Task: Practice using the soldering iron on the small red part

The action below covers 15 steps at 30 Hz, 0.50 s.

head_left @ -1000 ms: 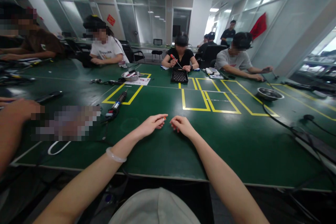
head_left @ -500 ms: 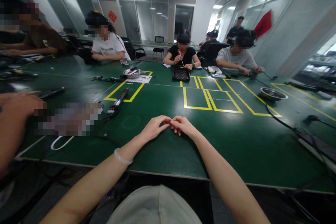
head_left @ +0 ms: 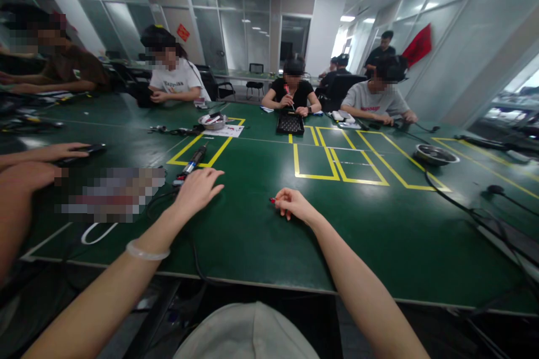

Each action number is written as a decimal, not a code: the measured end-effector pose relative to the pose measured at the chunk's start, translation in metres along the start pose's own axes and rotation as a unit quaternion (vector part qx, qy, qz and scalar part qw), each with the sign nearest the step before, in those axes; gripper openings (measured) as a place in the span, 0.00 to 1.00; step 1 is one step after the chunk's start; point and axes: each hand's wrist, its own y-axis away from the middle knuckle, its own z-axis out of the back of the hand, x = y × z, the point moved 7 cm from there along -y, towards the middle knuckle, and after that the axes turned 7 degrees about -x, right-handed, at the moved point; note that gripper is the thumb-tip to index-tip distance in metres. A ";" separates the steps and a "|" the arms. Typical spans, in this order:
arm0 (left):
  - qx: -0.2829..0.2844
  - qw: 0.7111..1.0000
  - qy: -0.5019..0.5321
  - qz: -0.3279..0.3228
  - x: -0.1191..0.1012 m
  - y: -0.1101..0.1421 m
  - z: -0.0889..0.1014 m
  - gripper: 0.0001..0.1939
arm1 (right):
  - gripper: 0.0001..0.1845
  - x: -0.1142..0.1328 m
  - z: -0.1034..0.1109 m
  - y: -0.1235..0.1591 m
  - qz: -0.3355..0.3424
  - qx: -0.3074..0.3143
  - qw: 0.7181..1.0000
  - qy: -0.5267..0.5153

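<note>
My right hand point(head_left: 293, 205) is closed in a pinch above the green table point(head_left: 252, 247). Between its fingertips is a small red-and-dark piece point(head_left: 273, 201), too small to name by kind. My left hand point(head_left: 197, 186) has its fingers stretched out and holds nothing that I can see. It is beside the lower end of a corded electric screwdriver point(head_left: 196, 157), which lies slanted on the table and is partly hidden by the hand. I cannot tell whether they touch.
Yellow tape point(head_left: 318, 178) outlines boxes on the table. A metal bowl point(head_left: 437, 155) stands at the right near black cables, another bowl point(head_left: 211, 121) farther back. A co-worker's hand point(head_left: 71, 151) is at the left. Across the table, a person works over a black tray point(head_left: 289, 124).
My left hand has left my right hand and moved left to the electric screwdriver, its fingers now extended. My right hand stays in place, and the small red piece shows more clearly.
</note>
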 end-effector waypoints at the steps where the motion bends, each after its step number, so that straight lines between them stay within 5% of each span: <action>1: -0.012 0.996 -0.071 0.045 0.025 0.005 0.007 0.22 | 0.11 0.000 0.000 0.000 0.001 0.000 1.000 -0.001; 6: 0.052 0.962 -0.238 0.121 0.098 0.027 0.018 0.24 | 0.12 0.001 -0.002 0.001 0.004 0.011 1.000 -0.005; 15: 0.172 0.958 -0.204 0.104 0.107 0.034 -0.021 0.20 | 0.11 0.001 -0.001 0.000 0.006 0.003 1.000 0.000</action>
